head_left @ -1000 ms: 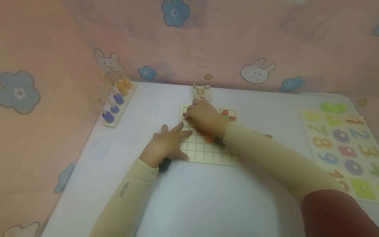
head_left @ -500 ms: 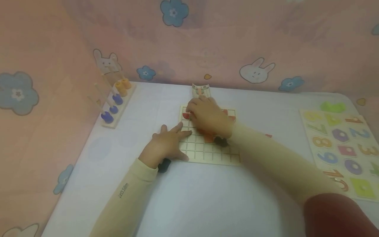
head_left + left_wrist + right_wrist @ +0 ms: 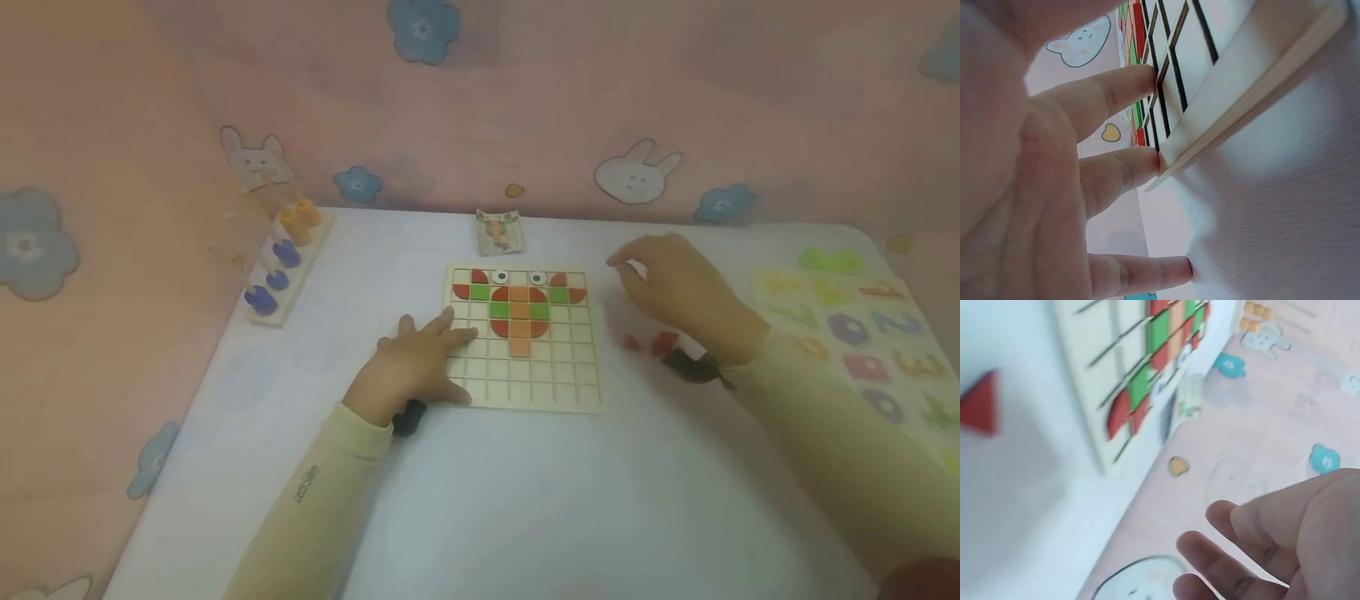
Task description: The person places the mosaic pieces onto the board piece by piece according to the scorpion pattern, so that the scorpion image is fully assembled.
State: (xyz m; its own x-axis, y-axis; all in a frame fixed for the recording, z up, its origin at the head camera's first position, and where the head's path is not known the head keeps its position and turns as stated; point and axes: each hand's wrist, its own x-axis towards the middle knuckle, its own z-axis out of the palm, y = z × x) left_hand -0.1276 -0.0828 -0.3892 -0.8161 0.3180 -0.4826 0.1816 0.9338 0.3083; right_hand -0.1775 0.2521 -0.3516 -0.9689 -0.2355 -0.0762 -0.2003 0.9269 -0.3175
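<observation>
A wooden grid board (image 3: 540,392) lies on the table, with red, green and orange tiles (image 3: 519,310) and two eye tiles (image 3: 537,278) set in its upper rows. My left hand (image 3: 408,362) rests with spread fingers at the board's left edge; in the left wrist view two fingertips (image 3: 1146,164) touch the board. To the right of the board, my right hand (image 3: 686,287) hovers over the table with loosely bent fingers. The right wrist view shows nothing between them. Two red pieces (image 3: 664,343) lie on the table below that hand.
A small picture card (image 3: 499,232) stands behind the board. At the back left is a peg stand (image 3: 302,279) with purple and yellow beads. A number and shape puzzle (image 3: 862,333) lies at the right, near a bright green object (image 3: 830,259). A patterned cloth hangs behind.
My right hand has left the board's upper part and moved right, over the table, uncovering the tiles. The left hand keeps its place on the board. The head view has shifted slightly.
</observation>
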